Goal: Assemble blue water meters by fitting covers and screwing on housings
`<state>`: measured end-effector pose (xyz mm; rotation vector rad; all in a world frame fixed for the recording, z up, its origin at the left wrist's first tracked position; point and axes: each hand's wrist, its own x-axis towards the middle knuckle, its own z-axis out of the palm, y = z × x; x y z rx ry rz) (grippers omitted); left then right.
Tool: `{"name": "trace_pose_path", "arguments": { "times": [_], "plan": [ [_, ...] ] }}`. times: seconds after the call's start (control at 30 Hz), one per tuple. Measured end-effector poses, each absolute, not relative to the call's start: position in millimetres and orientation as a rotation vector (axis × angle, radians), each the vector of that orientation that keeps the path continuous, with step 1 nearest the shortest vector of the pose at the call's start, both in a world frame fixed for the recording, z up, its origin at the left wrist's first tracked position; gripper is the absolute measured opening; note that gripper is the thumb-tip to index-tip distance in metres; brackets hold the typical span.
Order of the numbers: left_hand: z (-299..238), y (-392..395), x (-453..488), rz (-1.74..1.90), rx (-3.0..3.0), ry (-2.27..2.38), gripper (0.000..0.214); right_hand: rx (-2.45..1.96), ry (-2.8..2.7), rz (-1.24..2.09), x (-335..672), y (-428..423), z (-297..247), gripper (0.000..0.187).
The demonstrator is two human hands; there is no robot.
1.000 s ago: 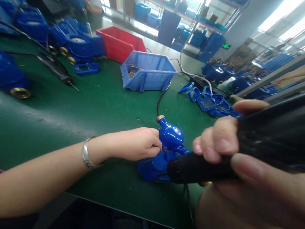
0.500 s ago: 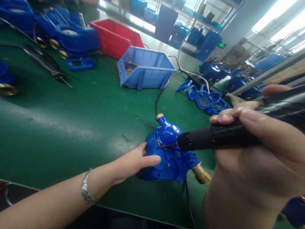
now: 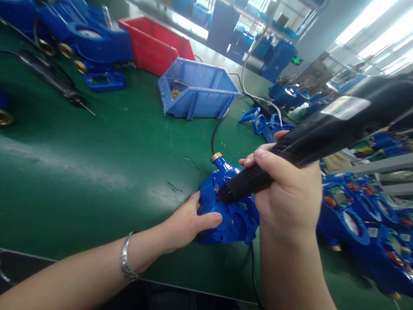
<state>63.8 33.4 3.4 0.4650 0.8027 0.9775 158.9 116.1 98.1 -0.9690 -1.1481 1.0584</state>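
A blue water-meter body (image 3: pixel 227 215) with a brass threaded end lies on the green table near the front edge. My left hand (image 3: pixel 189 221) grips its left side, thumb on top and fingers around the casing. My right hand (image 3: pixel 285 189) is wrapped round a black electric screwdriver (image 3: pixel 309 135), whose tip presses against the top of the meter body. The bit itself is hidden by the tool's nose. A silver bracelet sits on my left wrist.
A light blue bin (image 3: pixel 196 92) with small brass screws stands behind, a red bin (image 3: pixel 151 43) beyond it. Blue meters (image 3: pixel 80 36) and another screwdriver (image 3: pixel 54 82) lie at far left. Blue covers (image 3: pixel 263 122) lie mid-right; several finished meters (image 3: pixel 364 219) crowd the right.
My right hand has lowered the screwdriver from close to the camera down onto the meter. My left hand moved from the meter's top to gripping its left side.
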Motion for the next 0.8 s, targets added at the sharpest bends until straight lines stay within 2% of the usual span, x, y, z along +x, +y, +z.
{"name": "trace_pose_path", "arguments": {
  "times": [0.3,0.8],
  "plan": [
    [5,33,69,1.009,0.476,0.861,0.075,-0.992,-1.171,0.911,156,109,85,0.03],
    [2,30,69,1.028,0.474,0.845,0.071,-0.976,-1.227,0.897,155,110,78,0.031]
  ]
}}
